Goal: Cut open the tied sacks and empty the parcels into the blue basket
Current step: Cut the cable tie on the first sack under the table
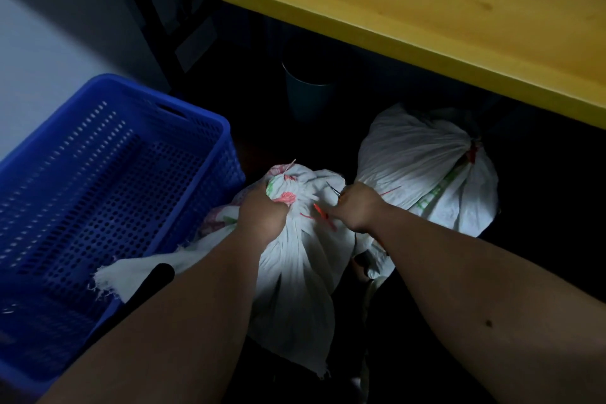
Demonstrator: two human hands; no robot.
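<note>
Overhead, a yellow bench (377,3), shading everything beneath. To the left on the floor, the blue basket (108,193): perforated, rigid plastic, apparently holding no parcels yet, though its near corner is too dark to tell. Draped over its near rim, a frayed white cloth edge (124,275), possibly loose sack fabric. Between the forearms, just beside the basket, the near sack (305,285): soft woven white material, bulging, probably limp and heavy enough to sag when lifted; contents hidden. Best taken by the gathered neck, where the fabric bunches into a firm handle. Beyond it, to the right and under the bench, a second sack (423,161), still tied with a red cord at its top, contents likewise unseen. Farther back in the shadow, a dark round bin (308,95), interior not visible. Left hand (262,210) clenched round the bunched neck of the near sack, holding it upright. Right hand (357,207) closed on a small cutting tool (334,189), thin dark tips pointing at the knot; exact kind too small to tell. Red tie (323,215) showing just below the tips, seemingly not yet severed.
</note>
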